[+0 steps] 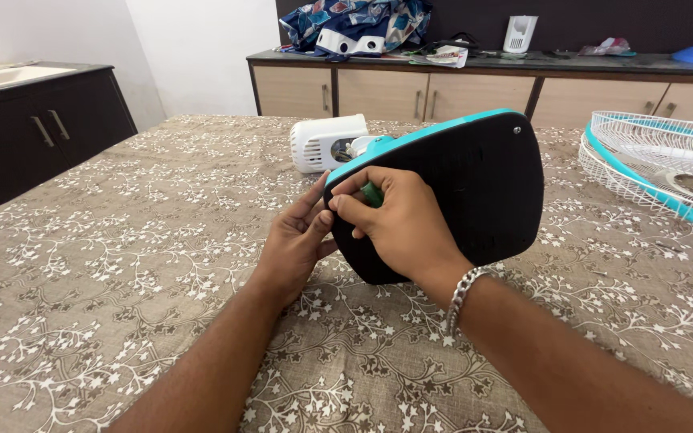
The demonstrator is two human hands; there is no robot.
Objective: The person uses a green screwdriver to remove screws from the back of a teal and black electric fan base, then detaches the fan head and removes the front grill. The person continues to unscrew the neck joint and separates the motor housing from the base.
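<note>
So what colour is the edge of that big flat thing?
Teal, round the black flat base; head view shows it best.

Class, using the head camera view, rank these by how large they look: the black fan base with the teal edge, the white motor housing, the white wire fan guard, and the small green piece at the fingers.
1. black fan base, though it is nearest the camera
2. white wire fan guard, cut off by the frame edge, so unsure
3. white motor housing
4. small green piece, mostly hidden by the right hand

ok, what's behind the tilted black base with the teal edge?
Behind the black base, the white motor housing lies on the patterned tablecloth, partly hidden by the base. The right hand pinches a small green part; the left hand steadies the edge.
</note>
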